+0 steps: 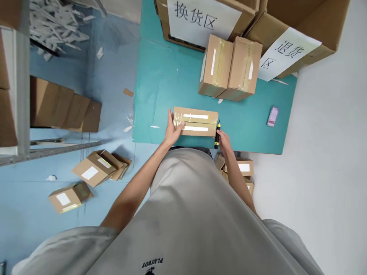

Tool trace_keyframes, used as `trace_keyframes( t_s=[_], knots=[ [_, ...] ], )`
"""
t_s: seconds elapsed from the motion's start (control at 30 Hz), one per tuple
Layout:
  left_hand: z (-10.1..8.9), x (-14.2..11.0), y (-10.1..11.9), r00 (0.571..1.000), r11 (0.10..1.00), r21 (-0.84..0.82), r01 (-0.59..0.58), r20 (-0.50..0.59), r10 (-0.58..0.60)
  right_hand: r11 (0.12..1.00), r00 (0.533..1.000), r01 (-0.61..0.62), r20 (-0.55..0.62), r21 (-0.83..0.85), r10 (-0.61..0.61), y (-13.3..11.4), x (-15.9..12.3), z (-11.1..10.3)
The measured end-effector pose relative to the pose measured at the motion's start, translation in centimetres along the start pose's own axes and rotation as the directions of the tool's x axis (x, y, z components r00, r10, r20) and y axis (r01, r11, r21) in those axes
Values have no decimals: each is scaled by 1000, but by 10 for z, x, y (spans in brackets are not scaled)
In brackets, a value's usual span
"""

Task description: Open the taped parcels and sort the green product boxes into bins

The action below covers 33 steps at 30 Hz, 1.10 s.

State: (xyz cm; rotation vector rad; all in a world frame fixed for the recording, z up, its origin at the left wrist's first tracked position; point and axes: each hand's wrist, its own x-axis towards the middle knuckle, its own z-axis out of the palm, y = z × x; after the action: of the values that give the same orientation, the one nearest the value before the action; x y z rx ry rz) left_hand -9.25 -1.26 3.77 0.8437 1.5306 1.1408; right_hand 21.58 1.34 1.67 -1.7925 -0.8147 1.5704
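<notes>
A small taped cardboard box with two white strips on top lies at the near edge of the green table. My left hand grips its left end, thumb on the top face and fingers along the side. In my right hand is a black and yellow utility knife, its tip pointing away from me, right beside the box's right end. Whether the right fingers also touch the box is hard to make out.
Two taped cartons stand side by side farther back. Behind them are large open boxes with paper signs. A blurred pinkish item lies at right. Emptied boxes litter the floor at left, near a metal shelf.
</notes>
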Motion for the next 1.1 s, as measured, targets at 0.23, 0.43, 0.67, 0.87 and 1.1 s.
trace_keyframes(
  t_s=[0.23,0.43,0.67,0.87,1.1],
  knots=[
    [-1,-21,-14,979,999,24,-43,200,37,968,976,108,-161,-226,-146,-27,-21,-49],
    [-30,-7,-19,947,997,-56,43,319,-23,643,856,513,400,-569,-328,-86,-40,4],
    [-37,3,-14,932,989,-103,102,357,-59,-147,667,738,745,-659,7,-117,-45,87],
    [-36,4,-16,926,992,-97,80,376,-37,-311,637,737,770,-600,27,-124,-49,92],
    [-37,6,-14,922,993,-85,81,385,-42,-380,562,777,825,-501,61,-129,-56,111]
  ],
)
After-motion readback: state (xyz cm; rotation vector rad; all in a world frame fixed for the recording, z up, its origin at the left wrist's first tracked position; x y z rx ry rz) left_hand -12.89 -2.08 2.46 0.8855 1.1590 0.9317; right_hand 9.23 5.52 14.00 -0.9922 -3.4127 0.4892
